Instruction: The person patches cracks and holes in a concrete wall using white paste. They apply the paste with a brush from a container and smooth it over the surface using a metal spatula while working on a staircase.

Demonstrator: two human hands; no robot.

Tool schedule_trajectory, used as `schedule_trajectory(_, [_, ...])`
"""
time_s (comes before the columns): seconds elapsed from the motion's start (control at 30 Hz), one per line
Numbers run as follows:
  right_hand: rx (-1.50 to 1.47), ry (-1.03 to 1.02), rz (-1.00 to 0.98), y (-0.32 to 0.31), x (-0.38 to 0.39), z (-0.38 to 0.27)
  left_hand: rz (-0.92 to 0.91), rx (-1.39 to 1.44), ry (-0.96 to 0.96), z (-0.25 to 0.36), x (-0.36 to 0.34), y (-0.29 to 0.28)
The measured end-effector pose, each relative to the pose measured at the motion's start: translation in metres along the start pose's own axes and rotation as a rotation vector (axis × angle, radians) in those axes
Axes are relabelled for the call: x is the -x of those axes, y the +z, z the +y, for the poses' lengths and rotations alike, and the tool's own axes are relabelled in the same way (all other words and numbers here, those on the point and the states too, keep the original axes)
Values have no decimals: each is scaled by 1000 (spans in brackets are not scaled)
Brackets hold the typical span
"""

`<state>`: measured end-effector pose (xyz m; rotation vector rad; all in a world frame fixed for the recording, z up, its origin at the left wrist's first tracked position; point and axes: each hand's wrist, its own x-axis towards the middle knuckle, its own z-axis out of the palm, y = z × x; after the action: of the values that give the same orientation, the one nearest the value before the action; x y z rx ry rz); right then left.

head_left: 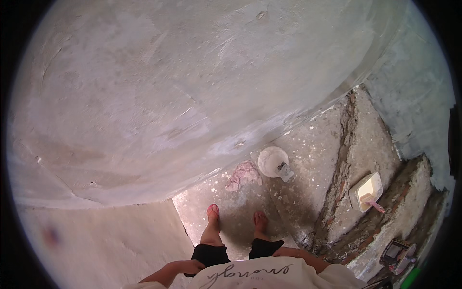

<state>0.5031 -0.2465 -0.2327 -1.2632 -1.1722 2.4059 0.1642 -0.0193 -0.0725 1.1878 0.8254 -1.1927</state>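
Observation:
Both my hands are low in the head view, at the sides of my black shorts [211, 255]. My left hand [193, 266] is closed on the shorts' fabric by the left thigh, where the cloth flares outward. On the other side my right hand [287, 252] grips the shorts near the right hem, which also sticks out. The fingers are small in the picture and partly hidden. My feet, in reddish sandals [213, 209], stand apart on the dusty floor. Ahead of them lie a crumpled pinkish cloth or bag [244, 175] and a round white bucket [270, 156] with a flat scraper [285, 172] at its rim.
A large grey plastered wall [192, 96] rises in front, meeting another wall [414, 96] at the right. Rough channels [344, 149] cut across the floor. A white rectangular tub [356, 198] with a brush [373, 202] stands right, and a clear-sided container [397, 256] sits nearer.

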Motion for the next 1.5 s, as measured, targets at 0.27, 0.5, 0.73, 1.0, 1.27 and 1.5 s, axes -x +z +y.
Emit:
schedule_trajectory(0.27, [-133, 52, -5, 13, 45, 5, 107, 431, 224, -43, -55, 41])
schedule_trajectory(0.5, [3, 142, 191, 24, -12, -11, -12, 201, 314, 0, -33, 14])
schedule_trajectory(0.73, [21, 190, 46, 11, -17, -83, 1, 99, 55, 5, -22, -15])
schedule_trajectory(1.0, [-38, -41, 11, 29, -70, -68, -43, -53, 164, -28, -34, -55])
schedule_trajectory(1.27, [79, 67, -189, 3, -125, -102, -76, -143, 176, -49, -64, -80])
schedule_trajectory(1.5, [455, 6, 149, -38, -199, -60, -27, -207, 218, -60, -113, -92])
